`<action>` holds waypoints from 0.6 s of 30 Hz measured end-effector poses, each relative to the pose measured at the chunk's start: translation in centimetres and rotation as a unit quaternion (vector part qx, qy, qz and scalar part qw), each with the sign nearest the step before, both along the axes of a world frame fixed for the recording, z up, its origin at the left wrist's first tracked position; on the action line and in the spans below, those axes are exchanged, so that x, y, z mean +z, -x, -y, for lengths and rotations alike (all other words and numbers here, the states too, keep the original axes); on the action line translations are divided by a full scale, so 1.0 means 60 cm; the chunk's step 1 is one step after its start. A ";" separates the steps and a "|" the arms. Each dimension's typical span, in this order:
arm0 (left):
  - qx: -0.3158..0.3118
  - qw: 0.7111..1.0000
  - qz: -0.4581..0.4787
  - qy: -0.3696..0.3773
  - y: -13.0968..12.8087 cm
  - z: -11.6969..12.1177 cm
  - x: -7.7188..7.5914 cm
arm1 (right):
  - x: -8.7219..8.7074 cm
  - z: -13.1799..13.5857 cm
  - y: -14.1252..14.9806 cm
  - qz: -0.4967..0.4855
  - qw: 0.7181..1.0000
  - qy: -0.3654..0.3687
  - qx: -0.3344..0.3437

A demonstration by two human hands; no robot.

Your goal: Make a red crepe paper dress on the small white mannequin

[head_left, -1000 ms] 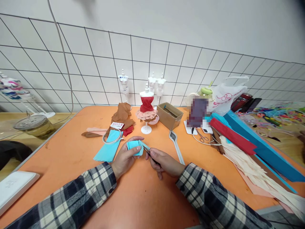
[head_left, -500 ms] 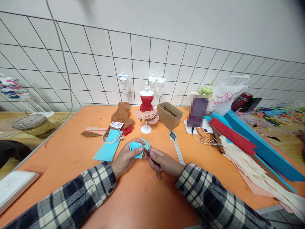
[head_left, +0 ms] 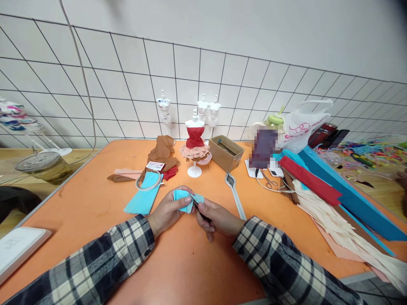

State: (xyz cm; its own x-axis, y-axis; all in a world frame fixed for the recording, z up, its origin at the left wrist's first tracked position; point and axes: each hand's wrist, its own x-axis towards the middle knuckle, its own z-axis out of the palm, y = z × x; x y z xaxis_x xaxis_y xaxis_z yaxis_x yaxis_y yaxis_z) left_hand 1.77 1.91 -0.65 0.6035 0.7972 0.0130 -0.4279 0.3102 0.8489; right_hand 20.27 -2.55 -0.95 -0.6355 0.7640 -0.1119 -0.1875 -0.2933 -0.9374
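Near the table's middle, my left hand (head_left: pixel 168 209) pinches a folded piece of light-blue cloth (head_left: pixel 181 195) between thumb and fingers. My right hand (head_left: pixel 220 217) is closed around small dark scissors (head_left: pixel 204 216), whose blades meet the cloth's right part; whether they cut through it is too small to tell. Beyond my hands stands a miniature dress form (head_left: pixel 195 137) in a red bodice and a ruffled peach and brown skirt. To the left, a hoop (head_left: pixel 137 184) lies over a longer light-blue cloth strip (head_left: pixel 141 205).
Brown cloth (head_left: pixel 160 149) lies behind the hoop. A cardboard box (head_left: pixel 226 160) and a grey-white zipper (head_left: pixel 235 197) are right of the dress form. Cloth strips (head_left: pixel 330 216) and scissors with metal handles (head_left: pixel 271 183) lie at right. A white box-like device (head_left: pixel 22 250) sits at left.
The scissors and my right fingers have shifted slightly left and down at the cloth. The cloth's right part now spreads out flatter to the right. My left hand keeps its hold.
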 end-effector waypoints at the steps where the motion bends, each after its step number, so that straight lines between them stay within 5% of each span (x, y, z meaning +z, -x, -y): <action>1: 0.001 1.000 -0.005 -0.001 0.000 0.000 -0.001 | -0.001 0.000 0.001 -0.001 1.000 -0.001 -0.001; 18: -0.006 0.994 -0.095 -0.060 0.001 -0.012 -0.008 | 0.000 0.004 0.004 0.011 0.999 0.032 -0.020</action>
